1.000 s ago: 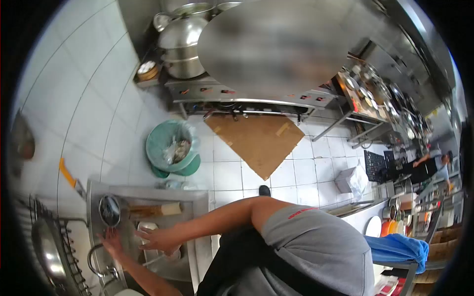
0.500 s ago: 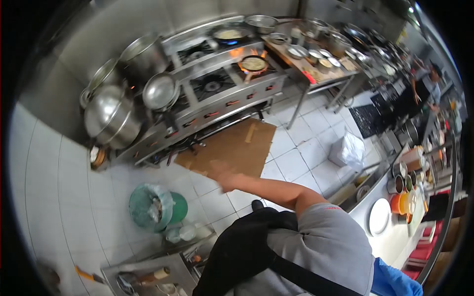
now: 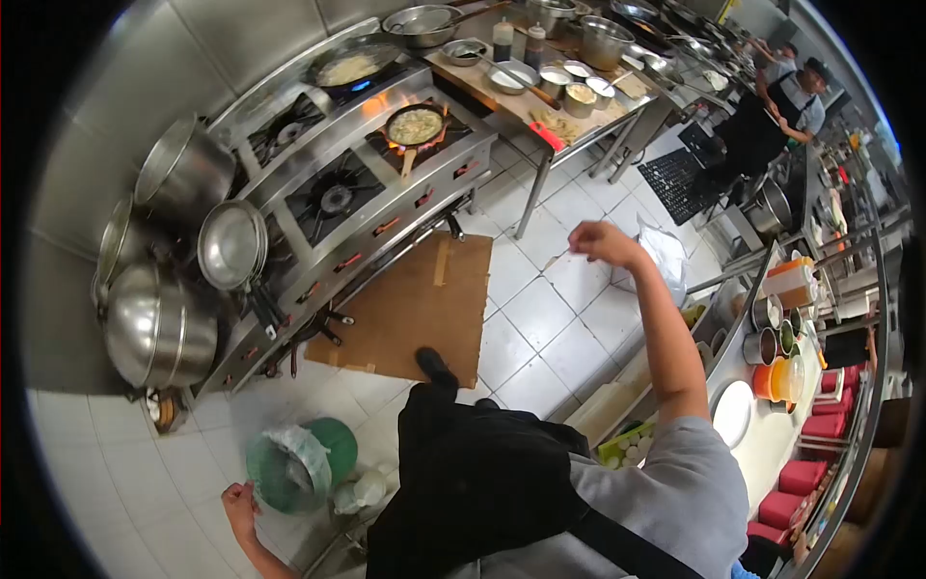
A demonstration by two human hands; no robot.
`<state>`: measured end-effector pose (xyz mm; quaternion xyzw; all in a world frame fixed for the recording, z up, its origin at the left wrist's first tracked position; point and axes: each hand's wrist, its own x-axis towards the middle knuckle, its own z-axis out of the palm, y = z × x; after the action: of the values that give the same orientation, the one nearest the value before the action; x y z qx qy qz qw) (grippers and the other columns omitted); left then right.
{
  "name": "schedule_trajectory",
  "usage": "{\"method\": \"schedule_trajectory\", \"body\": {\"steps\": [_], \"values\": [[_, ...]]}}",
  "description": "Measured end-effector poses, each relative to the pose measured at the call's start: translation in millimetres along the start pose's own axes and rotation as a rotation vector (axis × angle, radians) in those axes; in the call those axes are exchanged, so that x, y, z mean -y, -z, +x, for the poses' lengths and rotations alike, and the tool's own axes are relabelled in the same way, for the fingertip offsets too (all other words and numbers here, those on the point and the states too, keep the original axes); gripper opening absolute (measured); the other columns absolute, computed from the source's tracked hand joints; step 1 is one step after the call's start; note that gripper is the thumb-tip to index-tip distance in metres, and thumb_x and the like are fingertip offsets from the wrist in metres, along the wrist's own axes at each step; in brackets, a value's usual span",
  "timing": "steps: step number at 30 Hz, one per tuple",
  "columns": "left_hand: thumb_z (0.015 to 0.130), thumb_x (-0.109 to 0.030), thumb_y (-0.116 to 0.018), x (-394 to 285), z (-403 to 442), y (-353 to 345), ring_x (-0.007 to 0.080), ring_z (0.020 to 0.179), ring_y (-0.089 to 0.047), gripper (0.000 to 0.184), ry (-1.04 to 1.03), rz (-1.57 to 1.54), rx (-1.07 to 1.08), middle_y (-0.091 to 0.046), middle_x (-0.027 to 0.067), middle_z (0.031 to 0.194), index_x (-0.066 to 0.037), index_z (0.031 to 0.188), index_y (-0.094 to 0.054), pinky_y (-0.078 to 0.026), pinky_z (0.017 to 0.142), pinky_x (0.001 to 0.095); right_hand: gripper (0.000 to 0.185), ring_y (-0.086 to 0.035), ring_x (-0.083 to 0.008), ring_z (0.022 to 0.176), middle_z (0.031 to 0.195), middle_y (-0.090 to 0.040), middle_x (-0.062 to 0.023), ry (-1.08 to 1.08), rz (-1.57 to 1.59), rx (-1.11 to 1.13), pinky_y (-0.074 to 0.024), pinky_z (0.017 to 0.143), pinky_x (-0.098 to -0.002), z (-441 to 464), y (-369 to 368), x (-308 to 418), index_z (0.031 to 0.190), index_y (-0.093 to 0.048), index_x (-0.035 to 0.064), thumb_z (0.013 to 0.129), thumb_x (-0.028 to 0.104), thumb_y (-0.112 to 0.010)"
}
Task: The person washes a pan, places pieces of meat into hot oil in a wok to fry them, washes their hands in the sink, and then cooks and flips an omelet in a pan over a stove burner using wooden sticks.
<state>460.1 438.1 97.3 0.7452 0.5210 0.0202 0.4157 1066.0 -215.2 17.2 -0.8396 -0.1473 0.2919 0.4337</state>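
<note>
My right hand (image 3: pixel 604 243) is held out over the tiled floor with its fingers curled. It touches nothing that I can see, and whether anything small is inside it is hidden. Low at the left, my left hand (image 3: pixel 239 506) hangs beside the green bin (image 3: pixel 333 458), its fingers bent inward and their inner side hidden. On the stove (image 3: pixel 386 207), a small pan with food (image 3: pixel 415 125) sits over flames. Behind it, a larger pan (image 3: pixel 349 69) also holds food over a blue flame.
Steel pots (image 3: pixel 159 328) stand at the stove's left end. A wooden-topped table (image 3: pixel 579 121) carries bowls and bottles. Cardboard (image 3: pixel 415 309) lies on the floor. A counter (image 3: pixel 762 425) with a white plate (image 3: pixel 733 413) runs along the right. A co-worker (image 3: pixel 781 111) stands at the back right.
The view has swung from the sink toward the stove. Both hands have left the sink. My right hand has moved right, over the floor; my left hand is now beside the bin.
</note>
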Motion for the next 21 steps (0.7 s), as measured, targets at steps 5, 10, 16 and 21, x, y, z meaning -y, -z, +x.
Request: {"method": "schedule_trajectory", "body": {"steps": [5,10,16,21], "values": [[0.076,-0.051,-0.081,73,174,-159,0.0361,0.123,-0.061,0.077,0.150,0.898,0.417,-0.065,0.0247,0.125,0.000,0.129,-0.060,-0.047,0.107,0.0473,0.030,-0.064,-0.0345,0.113,0.136,-0.059,-0.0162,-0.344,-1.177,-0.463,-0.0558,0.090,-0.0435,53,-14,-82,0.118,-0.064,0.0064,0.090,0.017,-0.068],[0.093,-0.039,-0.064,-52,278,-410,0.0414,0.122,-0.058,0.054,-0.489,0.866,0.939,-0.064,0.0249,0.127,0.000,0.131,-0.062,-0.047,0.102,0.0465,0.045,-0.063,-0.0389,0.115,0.115,-0.070,-0.0214,-0.331,-0.512,-0.491,-0.0494,0.100,-0.0454,84,-14,-162,0.120,-0.068,0.0012,0.086,0.031,-0.073],[0.097,-0.028,-0.064,-283,174,-573,0.0256,0.099,-0.070,0.038,-0.854,0.559,1.279,-0.073,0.0157,0.106,0.001,0.120,-0.067,-0.054,0.082,0.0352,0.050,-0.070,-0.0223,0.078,0.106,-0.072,-0.0149,-0.394,0.250,-1.101,-0.0581,0.067,-0.0357,2,-117,-140,0.118,-0.065,0.0005,0.091,0.042,-0.072],[0.104,-0.030,-0.056,-387,75,-675,0.0142,0.085,-0.066,0.035,-0.991,0.498,1.671,-0.072,0.0071,0.094,0.001,0.113,-0.068,-0.052,0.071,0.0284,0.014,-0.063,-0.0175,0.069,0.078,-0.065,-0.0088,-0.560,0.170,-2.060,-0.0512,0.066,-0.0345,-217,-190,-34,0.091,-0.064,0.0029,0.095,0.016,-0.065]]}}
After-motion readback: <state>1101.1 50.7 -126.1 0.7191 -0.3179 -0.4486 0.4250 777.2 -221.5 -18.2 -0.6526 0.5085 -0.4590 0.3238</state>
